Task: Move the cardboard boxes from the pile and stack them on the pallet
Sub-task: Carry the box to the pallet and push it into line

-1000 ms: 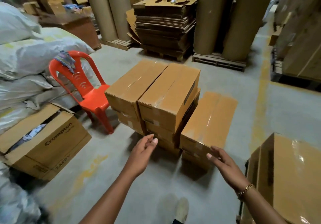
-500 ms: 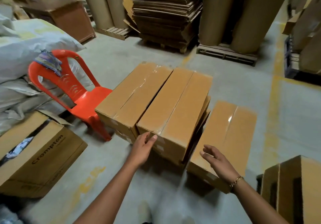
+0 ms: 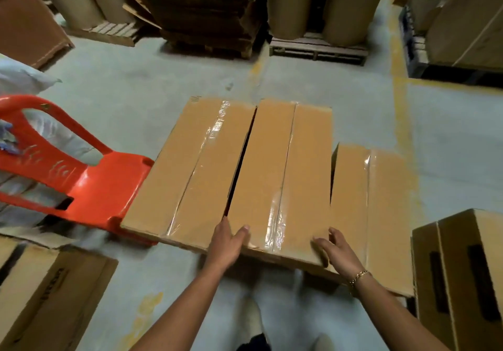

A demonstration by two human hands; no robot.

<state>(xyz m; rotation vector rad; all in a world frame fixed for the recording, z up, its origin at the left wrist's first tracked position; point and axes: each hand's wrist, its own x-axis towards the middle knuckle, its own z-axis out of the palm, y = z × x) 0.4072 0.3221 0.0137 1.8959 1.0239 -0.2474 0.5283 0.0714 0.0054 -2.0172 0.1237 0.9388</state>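
A pile of taped brown cardboard boxes stands on the floor in front of me. The middle top box [image 3: 283,171] lies between a left top box [image 3: 190,173] and a lower right box [image 3: 381,214]. My left hand [image 3: 227,241] rests with straight fingers on the near left corner of the middle box. My right hand [image 3: 336,250] is at that box's near right corner, fingers spread and slightly bent; the fingertips appear to touch its edge. Neither hand grips anything. Two more cardboard boxes [image 3: 462,269] stand at the right; what they stand on is hidden.
An orange plastic chair [image 3: 81,187] touches the pile's left side. An open box [image 3: 46,296] sits at the near left. Paper rolls on a wooden pallet [image 3: 318,48] and a stack of flattened cardboard [image 3: 201,10] line the back. My shoes [image 3: 253,320] show below.
I have stepped closer and now look down on the pile. Both hands moved forward from the air in front of the boxes to the near corners of the middle top box.
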